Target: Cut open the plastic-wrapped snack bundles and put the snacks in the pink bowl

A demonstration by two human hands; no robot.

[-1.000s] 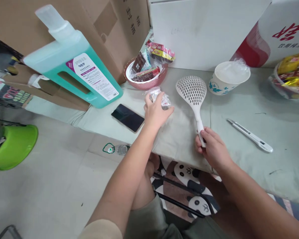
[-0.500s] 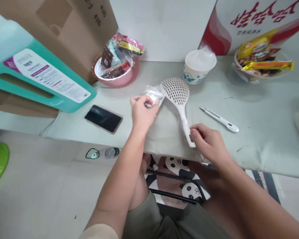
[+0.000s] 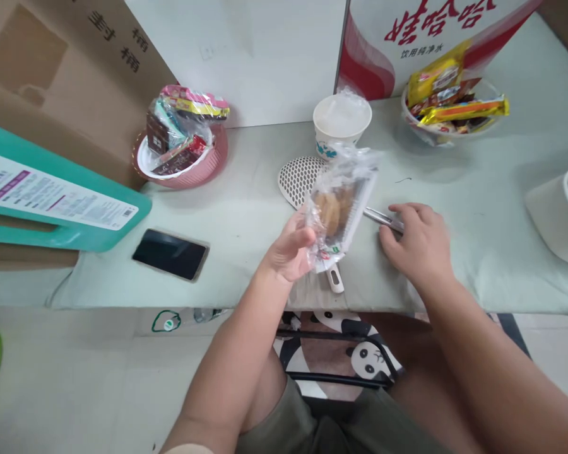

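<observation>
My left hand (image 3: 291,249) grips a clear plastic snack packet (image 3: 336,211) with brown pieces inside, raised over the table. Behind and below the packet lies a white slotted ladle (image 3: 299,178), its middle hidden by the packet. My right hand (image 3: 419,243) rests at the table with its fingers closed round the rear part of a slim utility knife (image 3: 379,216), whose front end points left toward the packet. A paper cup (image 3: 341,129) with crumpled clear plastic in it stands just behind the ladle.
A black phone (image 3: 170,254) lies at left, beside a green jug (image 3: 99,230). Behind are a pink basket of snacks (image 3: 215,161), a cardboard box (image 3: 89,120) and a bowl of snacks (image 3: 487,120). A white container (image 3: 551,214) stands at the right edge.
My left hand has lifted the packet off the table. My right hand has let go of the ladle handle and taken hold of the utility knife. The view has shifted right.
</observation>
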